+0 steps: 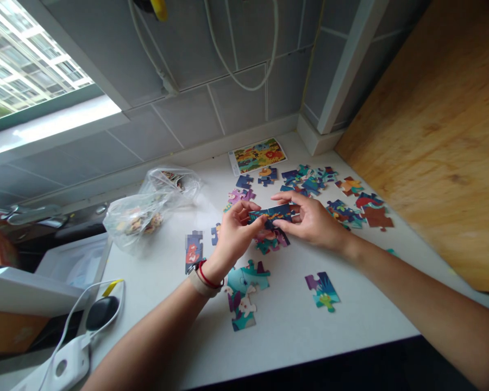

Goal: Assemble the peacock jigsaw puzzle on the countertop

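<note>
- Dark blue puzzle strip [275, 213] held up over the table [285, 347], between the hands; a seam seems to run across it, so perhaps two pieces.
- Left grip [237, 228]: clamped on the strip's left end, thumb in front.
- Right grip [314, 221]: clamped on its right end, thumb low, index finger reaching over the top edge.
- Judgement: if that seam is a join, keep both halves level and press evenly close to it; a twist would likely pop the tabs.
- Pink-and-teal pieces [274, 241] lie just below; best to keep knuckles clear of them.
- Frog piece [325, 295] apart, nearer the wearer; picture card [261, 156] by the wall, handy for checking colours.
- Tab engagement too small to tell.
</note>
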### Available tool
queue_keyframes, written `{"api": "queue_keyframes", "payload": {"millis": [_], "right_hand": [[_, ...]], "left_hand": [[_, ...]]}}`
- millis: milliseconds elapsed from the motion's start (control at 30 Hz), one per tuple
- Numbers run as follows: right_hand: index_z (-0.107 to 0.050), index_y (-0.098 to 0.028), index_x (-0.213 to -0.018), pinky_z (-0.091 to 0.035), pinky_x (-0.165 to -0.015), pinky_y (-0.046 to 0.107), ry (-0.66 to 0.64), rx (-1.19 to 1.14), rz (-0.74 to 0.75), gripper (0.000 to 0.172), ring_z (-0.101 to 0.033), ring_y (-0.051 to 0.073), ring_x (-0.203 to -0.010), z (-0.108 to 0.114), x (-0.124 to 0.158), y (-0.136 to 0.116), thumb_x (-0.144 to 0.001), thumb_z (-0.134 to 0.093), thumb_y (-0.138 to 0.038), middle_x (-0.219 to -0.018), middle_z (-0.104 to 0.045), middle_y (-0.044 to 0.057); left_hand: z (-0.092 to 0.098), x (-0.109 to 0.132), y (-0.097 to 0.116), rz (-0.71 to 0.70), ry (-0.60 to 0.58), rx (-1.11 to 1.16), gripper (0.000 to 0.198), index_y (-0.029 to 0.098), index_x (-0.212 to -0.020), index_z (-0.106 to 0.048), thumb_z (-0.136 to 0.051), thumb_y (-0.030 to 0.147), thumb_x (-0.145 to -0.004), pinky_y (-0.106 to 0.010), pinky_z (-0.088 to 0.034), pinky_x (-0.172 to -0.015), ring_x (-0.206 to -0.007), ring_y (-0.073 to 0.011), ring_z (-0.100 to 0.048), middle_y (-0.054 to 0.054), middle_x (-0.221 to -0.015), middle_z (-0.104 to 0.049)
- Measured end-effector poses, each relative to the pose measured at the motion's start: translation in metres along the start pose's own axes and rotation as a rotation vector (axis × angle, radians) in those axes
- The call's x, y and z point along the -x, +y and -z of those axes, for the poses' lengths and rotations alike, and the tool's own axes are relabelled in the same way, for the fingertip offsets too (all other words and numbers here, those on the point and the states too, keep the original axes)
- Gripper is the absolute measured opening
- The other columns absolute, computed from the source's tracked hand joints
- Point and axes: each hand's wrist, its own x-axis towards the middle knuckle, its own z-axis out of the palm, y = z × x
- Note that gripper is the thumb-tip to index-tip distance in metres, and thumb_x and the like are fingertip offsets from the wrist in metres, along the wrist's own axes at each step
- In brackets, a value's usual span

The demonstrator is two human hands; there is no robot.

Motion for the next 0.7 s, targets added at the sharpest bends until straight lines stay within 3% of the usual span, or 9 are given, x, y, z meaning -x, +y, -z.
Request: {"api": "queue_keyframes", "payload": {"millis": [133,333,533,700], "right_hand": [[-0.068,-0.034,-0.139,-0.06,-0.107,0.044,-0.064,0.306,0.234,0.054,-0.065,0.029,-0.126,-0.0006,0.0034,-0.0035,-0.087,-0.078,-0.023,-0.133,-0.062,0.008],[-0.061,-0.03,-0.147,-0.061,-0.102,0.046,-0.132,0.522,0.385,0.057,-0.067,0.028,-0.116,-0.0007,0.0046,-0.0025,-0.093,-0.072,-0.018,-0.12,-0.068,0.008],[-0.065,-0.024,-0.144,-0.059,-0.103,0.05,-0.105,0.612,0.407,0.055,-0.066,0.032,-0.117,-0.0011,0.0039,-0.0026,-0.089,-0.075,-0.019,-0.121,-0.072,0.011],[-0.068,-0.027,-0.141,-0.06,-0.102,0.047,-0.112,0.604,0.377,0.056,-0.068,0.031,-0.115,-0.0015,0.0041,-0.0028,-0.086,-0.077,-0.019,-0.119,-0.073,0.009]], "left_hand": [[-0.0006,-0.001,-0.0032,-0.015,0.018,-0.032,0.047,0.018,-0.096,-0.057,-0.089,0.039,-0.068,-0.024,-0.063,-0.051,-0.065,-0.0131,-0.069,-0.001,-0.085,-0.07],[-0.0057,0.0017,-0.0011,0.05,-0.02,0.013,0.051,0.019,-0.102,-0.055,-0.088,0.035,-0.066,-0.023,-0.062,-0.053,-0.061,-0.0118,-0.067,0.002,-0.079,-0.07],[-0.0036,0.0,0.0006,0.086,-0.036,0.0,0.05,0.018,-0.102,-0.055,-0.087,0.036,-0.067,-0.023,-0.062,-0.052,-0.059,-0.0112,-0.067,0.003,-0.078,-0.067],[-0.0017,-0.0028,-0.0037,0.095,-0.076,-0.003,0.047,0.019,-0.1,-0.054,-0.085,0.034,-0.068,-0.022,-0.061,-0.051,-0.058,-0.0108,-0.067,0.002,-0.081,-0.068]]}}
